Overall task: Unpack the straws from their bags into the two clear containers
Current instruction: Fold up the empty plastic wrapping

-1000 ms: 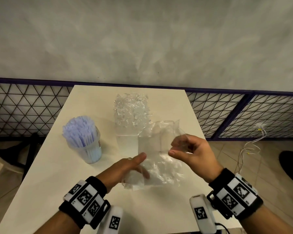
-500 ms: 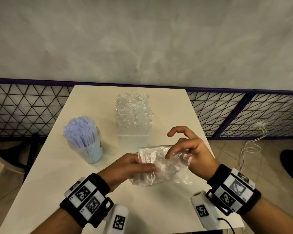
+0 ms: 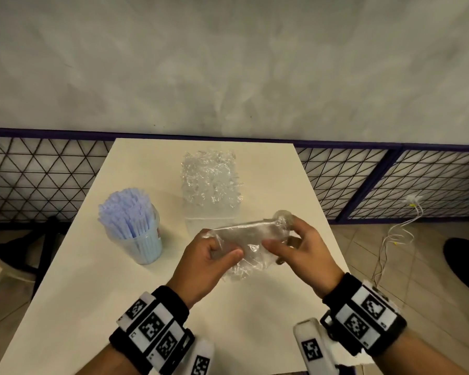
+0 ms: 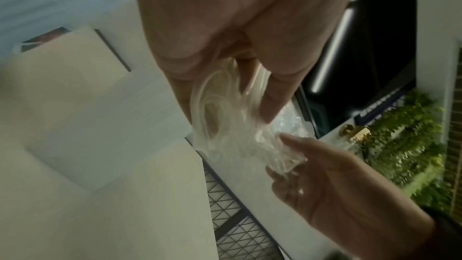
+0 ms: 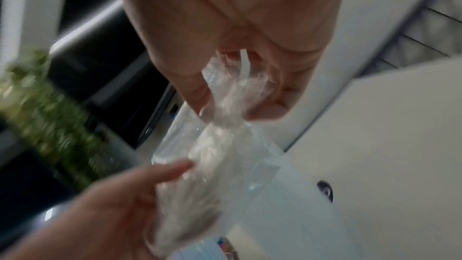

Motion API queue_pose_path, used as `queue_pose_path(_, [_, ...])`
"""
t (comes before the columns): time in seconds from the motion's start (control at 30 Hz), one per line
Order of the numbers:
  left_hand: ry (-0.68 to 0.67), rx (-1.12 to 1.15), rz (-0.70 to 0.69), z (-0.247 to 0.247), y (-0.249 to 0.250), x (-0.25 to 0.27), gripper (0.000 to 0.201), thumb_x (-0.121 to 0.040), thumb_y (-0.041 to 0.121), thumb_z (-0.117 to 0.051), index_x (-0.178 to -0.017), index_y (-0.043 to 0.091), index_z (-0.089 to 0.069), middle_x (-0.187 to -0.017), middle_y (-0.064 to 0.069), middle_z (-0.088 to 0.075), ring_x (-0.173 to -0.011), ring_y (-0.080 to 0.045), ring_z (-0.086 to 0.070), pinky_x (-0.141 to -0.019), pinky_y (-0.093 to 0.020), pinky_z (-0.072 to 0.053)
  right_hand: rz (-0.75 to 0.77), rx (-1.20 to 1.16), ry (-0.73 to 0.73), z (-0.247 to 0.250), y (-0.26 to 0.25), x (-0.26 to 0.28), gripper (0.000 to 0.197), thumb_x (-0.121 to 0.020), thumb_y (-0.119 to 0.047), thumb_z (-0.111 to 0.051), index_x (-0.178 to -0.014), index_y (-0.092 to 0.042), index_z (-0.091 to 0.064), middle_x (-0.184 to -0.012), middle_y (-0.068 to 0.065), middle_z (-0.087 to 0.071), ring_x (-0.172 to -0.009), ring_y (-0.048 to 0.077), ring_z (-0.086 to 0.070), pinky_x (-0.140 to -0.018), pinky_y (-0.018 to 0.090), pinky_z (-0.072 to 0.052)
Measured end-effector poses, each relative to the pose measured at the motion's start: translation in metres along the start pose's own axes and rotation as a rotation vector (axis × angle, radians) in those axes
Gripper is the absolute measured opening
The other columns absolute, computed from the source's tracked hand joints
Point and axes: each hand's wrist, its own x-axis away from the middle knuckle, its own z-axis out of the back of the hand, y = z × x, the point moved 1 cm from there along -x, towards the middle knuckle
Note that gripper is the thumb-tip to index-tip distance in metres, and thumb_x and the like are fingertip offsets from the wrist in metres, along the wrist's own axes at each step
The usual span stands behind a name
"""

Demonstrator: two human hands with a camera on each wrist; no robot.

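Both hands hold a crumpled, empty clear plastic bag [image 3: 251, 239] just above the table's near middle. My left hand [image 3: 214, 255] grips its left end, thumb pressed over the film. My right hand [image 3: 287, 236] pinches the right end, which is bunched into a wad. The same bag [image 4: 240, 135] shows between the fingers in the left wrist view, and the bag [image 5: 225, 126] is twisted in the right wrist view. A clear cup packed with blue straws [image 3: 132, 226] stands at the left. A clear rectangular container filled with clear straws [image 3: 209, 190] stands behind the hands.
The white table [image 3: 92, 293] ends close to my right wrist. A black wire-mesh fence [image 3: 38, 180] with a purple rail runs behind and beside it. White cables [image 3: 398, 234] lie on the tiled floor at the right.
The bag hung spread open between my hands a second ago. Since then both hands have gathered and crumpled it into a narrow, bunched roll.
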Motion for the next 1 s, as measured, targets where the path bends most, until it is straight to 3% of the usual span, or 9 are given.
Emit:
queue_pose_path(0.1, [-0.005,-0.077,0.018,-0.007,0.006,0.002,0.030,-0.084,0.023,-0.073,-0.059,0.011,-0.065,-0.084,0.006,-0.061,-0.075,-0.005,-0.061,-0.069,-0.014,-0.044,0.282,0.485,0.187,-0.002,-0.009,0.001,0.024,-0.078,-0.018,-0.080,-0.093,-0.025,-0.062,-0.085,-0.010,-0.061,-0.065,0.009,-0.056,-0.062,0.010,-0.041])
queue_pose_path(0.17, [0.011,-0.115,0.029,-0.012,0.009,0.003,0.044,-0.088,0.021,-0.067,-0.048,0.010,-0.052,-0.064,0.010,-0.055,-0.068,-0.010,-0.055,-0.059,-0.012,-0.038,0.406,0.664,0.230,-0.010,-0.016,0.003,0.022,-0.077,-0.021,-0.077,-0.089,-0.022,-0.059,-0.080,-0.010,-0.052,-0.060,0.009,-0.051,-0.060,0.016,-0.042])
queue_pose_path(0.23, [0.021,-0.164,0.017,-0.016,0.012,0.004,0.048,-0.090,0.024,-0.063,-0.044,0.018,-0.050,-0.064,0.010,-0.058,-0.072,-0.011,-0.056,-0.063,-0.018,-0.040,0.443,0.751,0.247,-0.019,-0.017,0.006,0.023,-0.076,-0.023,-0.075,-0.091,-0.022,-0.057,-0.082,-0.009,-0.047,-0.061,0.014,-0.051,-0.055,0.030,-0.046])
queue_pose_path(0.37, [0.035,-0.318,-0.043,-0.019,0.015,0.005,0.030,-0.093,0.037,-0.055,-0.076,0.020,-0.071,-0.098,0.003,-0.057,-0.088,-0.014,-0.062,-0.079,-0.026,-0.046,0.456,0.758,0.324,-0.022,-0.019,0.005,0.021,-0.074,-0.023,-0.074,-0.088,-0.021,-0.058,-0.079,-0.008,-0.044,-0.061,0.018,-0.049,-0.049,0.032,-0.044])
queue_pose_path(0.57, [-0.002,-0.507,-0.295,-0.037,0.037,0.022,0.022,-0.096,0.038,-0.050,-0.115,0.033,-0.059,-0.100,0.009,-0.040,-0.073,-0.010,-0.057,-0.066,-0.020,-0.049,0.479,0.655,0.223,-0.023,-0.018,-0.005,0.023,-0.070,-0.024,-0.060,-0.072,-0.025,-0.038,-0.067,-0.014,-0.036,-0.058,0.014,-0.038,-0.052,0.022,-0.033])
queue_pose_path(0.67, [-0.023,-0.363,-0.229,-0.037,0.028,0.013,0.021,-0.097,0.036,-0.050,-0.113,0.034,-0.063,-0.099,0.009,-0.045,-0.077,-0.005,-0.057,-0.067,-0.010,-0.043,0.522,0.567,0.121,-0.012,-0.022,-0.008,0.015,-0.067,-0.013,-0.064,-0.069,-0.014,-0.049,-0.066,-0.010,-0.043,-0.060,0.011,-0.041,-0.056,0.013,-0.031])
queue_pose_path(0.8, [-0.038,-0.151,-0.149,-0.029,0.019,-0.002,0.016,-0.095,0.022,-0.059,-0.092,0.030,-0.073,-0.096,0.008,-0.059,-0.091,-0.002,-0.061,-0.082,-0.020,-0.047,0.582,0.563,-0.021,0.001,-0.022,0.003,0.016,-0.075,-0.005,-0.072,-0.086,-0.015,-0.066,-0.070,-0.013,-0.047,-0.061,-0.001,-0.043,-0.061,0.011,-0.035])
queue_pose_path(0.9, [-0.148,0.137,-0.145,-0.027,0.030,0.000,0.026,-0.090,0.015,-0.062,-0.086,0.038,-0.074,-0.098,0.017,-0.063,-0.096,0.006,-0.062,-0.079,-0.008,-0.045,0.596,0.588,-0.067,-0.002,-0.016,0.011,0.019,-0.081,-0.016,-0.071,-0.100,-0.016,-0.069,-0.081,-0.014,-0.047,-0.065,-0.005,-0.042,-0.064,0.010,-0.036])
queue_pose_path(1.0, [-0.290,0.374,-0.171,-0.022,0.042,0.003,0.023,-0.070,0.031,-0.064,-0.084,0.047,-0.072,-0.095,0.033,-0.064,-0.095,0.013,-0.061,-0.080,-0.007,-0.047,0.564,0.623,-0.125,-0.003,-0.017,0.014,0.026,-0.082,-0.034,-0.066,-0.104,-0.020,-0.067,-0.101,-0.008,-0.051,-0.064,-0.004,-0.043,-0.064,0.010,-0.038])
